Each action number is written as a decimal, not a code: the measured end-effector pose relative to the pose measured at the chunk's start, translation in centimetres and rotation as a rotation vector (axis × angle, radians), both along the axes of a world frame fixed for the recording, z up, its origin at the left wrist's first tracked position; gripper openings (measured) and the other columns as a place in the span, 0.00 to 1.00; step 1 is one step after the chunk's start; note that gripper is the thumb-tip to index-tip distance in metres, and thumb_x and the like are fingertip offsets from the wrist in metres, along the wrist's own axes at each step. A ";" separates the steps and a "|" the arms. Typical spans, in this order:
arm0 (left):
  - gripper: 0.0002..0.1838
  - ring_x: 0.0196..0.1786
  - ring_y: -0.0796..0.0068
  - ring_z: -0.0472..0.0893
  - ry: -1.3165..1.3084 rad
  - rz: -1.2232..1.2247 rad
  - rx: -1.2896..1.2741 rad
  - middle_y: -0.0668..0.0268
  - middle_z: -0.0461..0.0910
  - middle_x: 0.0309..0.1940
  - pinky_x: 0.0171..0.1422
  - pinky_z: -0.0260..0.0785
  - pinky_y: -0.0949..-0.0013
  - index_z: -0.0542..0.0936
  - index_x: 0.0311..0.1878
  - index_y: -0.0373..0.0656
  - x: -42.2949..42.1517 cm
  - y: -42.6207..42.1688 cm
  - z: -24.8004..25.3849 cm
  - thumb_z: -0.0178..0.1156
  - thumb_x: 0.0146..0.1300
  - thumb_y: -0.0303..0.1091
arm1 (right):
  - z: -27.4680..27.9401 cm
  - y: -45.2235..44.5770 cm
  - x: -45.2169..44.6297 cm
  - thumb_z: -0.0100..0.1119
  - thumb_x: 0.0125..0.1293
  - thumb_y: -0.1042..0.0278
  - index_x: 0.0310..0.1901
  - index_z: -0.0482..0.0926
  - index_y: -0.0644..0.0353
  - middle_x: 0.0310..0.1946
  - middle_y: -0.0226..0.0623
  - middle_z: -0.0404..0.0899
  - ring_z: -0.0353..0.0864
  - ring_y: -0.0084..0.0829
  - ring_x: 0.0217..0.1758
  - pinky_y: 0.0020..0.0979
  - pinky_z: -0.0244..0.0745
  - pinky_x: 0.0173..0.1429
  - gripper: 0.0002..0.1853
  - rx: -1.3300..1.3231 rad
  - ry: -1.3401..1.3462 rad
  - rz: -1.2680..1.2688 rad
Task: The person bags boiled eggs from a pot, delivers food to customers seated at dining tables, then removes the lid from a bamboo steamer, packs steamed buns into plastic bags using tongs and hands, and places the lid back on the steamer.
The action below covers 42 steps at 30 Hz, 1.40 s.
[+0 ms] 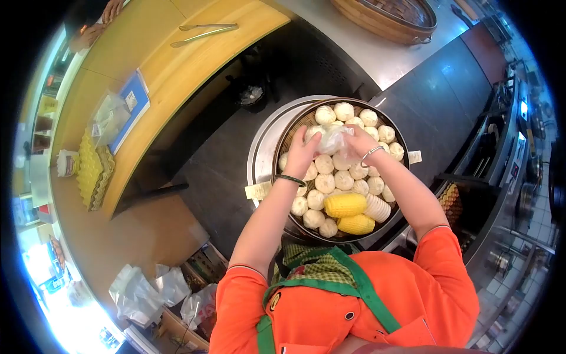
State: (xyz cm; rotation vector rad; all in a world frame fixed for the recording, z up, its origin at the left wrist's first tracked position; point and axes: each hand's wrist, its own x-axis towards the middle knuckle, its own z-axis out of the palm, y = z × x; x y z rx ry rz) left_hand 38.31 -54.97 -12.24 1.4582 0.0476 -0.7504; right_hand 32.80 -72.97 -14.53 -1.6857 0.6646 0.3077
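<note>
Both of my hands are over a round steamer basket (279, 171) filled with several white steamed buns (324, 183). Between them is a thin clear plastic bag (335, 140). My left hand (303, 148) grips the bag's left side, with a dark bangle on that wrist. On the other side my right hand (361, 143) has its fingers closed on the bag, and a silver bangle circles the wrist. Whether anything is inside the bag I cannot make out. Yellow corn pieces (345, 205) and a white ridged roll (377, 208) lie at the basket's near side.
A wooden counter (159, 65) curves along the left, bearing metal tongs (206, 32), a blue folder (131, 106) and yellow egg trays (94, 171). Another person's hands (94, 29) rest at the upper left. A lidded bamboo steamer (383, 20) stands at the back.
</note>
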 end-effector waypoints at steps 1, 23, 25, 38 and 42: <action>0.36 0.51 0.69 0.70 0.105 -0.010 -0.123 0.54 0.65 0.54 0.53 0.66 0.72 0.54 0.61 0.32 -0.1 0.0 0.4 0.60 0.53 0.34 | -0.1 -0.1 -0.1 0.54 0.56 0.54 0.50 0.67 0.66 0.33 0.40 0.75 0.77 0.33 0.33 0.31 0.73 0.36 0.26 0.207 -0.002 -0.159; 0.08 0.29 0.81 0.74 -0.130 0.139 -0.016 0.66 0.74 0.29 0.30 0.66 0.80 0.72 0.39 0.37 4.1 -1.5 2.9 0.49 0.55 0.23 | 7.5 -3.3 -1.1 0.52 0.55 0.74 0.56 0.61 0.58 0.33 0.32 0.75 0.75 0.25 0.34 0.26 0.73 0.35 0.25 0.128 -0.052 -0.213; 0.10 0.29 0.81 0.74 -0.088 -0.050 -0.158 0.67 0.74 0.30 0.32 0.66 0.81 0.71 0.41 0.38 4.8 -0.5 4.5 0.49 0.54 0.22 | 8.5 -4.4 0.1 0.53 0.57 0.73 0.53 0.64 0.59 0.37 0.35 0.74 0.75 0.25 0.35 0.24 0.74 0.38 0.21 0.465 -0.200 -0.438; 0.03 0.30 0.86 0.69 -0.188 -0.336 -0.174 0.75 0.73 0.26 0.35 0.63 0.81 0.74 0.31 0.39 9.2 0.5 5.0 0.56 0.56 0.27 | 10.8 -4.4 0.8 0.50 0.55 0.80 0.53 0.69 0.62 0.31 0.26 0.73 0.65 0.13 0.25 0.14 0.61 0.26 0.21 0.587 -0.212 -0.444; 0.02 0.35 0.82 0.73 -0.003 -0.421 -0.449 0.71 0.74 0.31 0.43 0.65 0.77 0.74 0.31 0.38 9.3 1.0 6.4 0.54 0.53 0.23 | 10.5 -3.0 0.0 0.49 0.55 0.77 0.48 0.73 0.58 0.29 0.25 0.74 0.64 0.11 0.22 0.14 0.59 0.24 0.17 0.418 -0.343 -0.393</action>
